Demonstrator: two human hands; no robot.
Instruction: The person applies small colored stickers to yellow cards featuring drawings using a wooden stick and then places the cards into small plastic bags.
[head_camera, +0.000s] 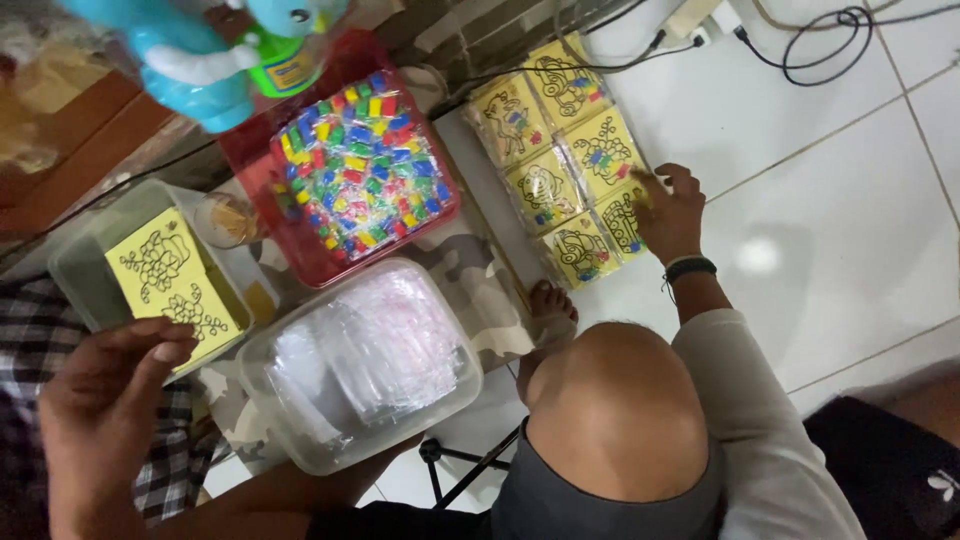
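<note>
My left hand (105, 395) pinches a yellow card (165, 275) printed with a black outline drawing, holding it over a shallow clear tray (70, 265) at the left. My right hand (668, 212), with a dark band at the wrist, reaches across to a block of bagged yellow picture cards (560, 150) laid out on the white tile floor. Its fingers are spread and rest on the right-hand packets (615, 215); it grips nothing. My bare knee (610, 400) and foot (552, 300) lie between the two hands.
A red tray (300, 250) holds several small bags of coloured powder (355, 165). In front of it stands a clear plastic tub (360, 365) of transparent sleeves. A small cup of sticks (230, 220), a blue toy (200, 65) and cables (820, 40) are nearby.
</note>
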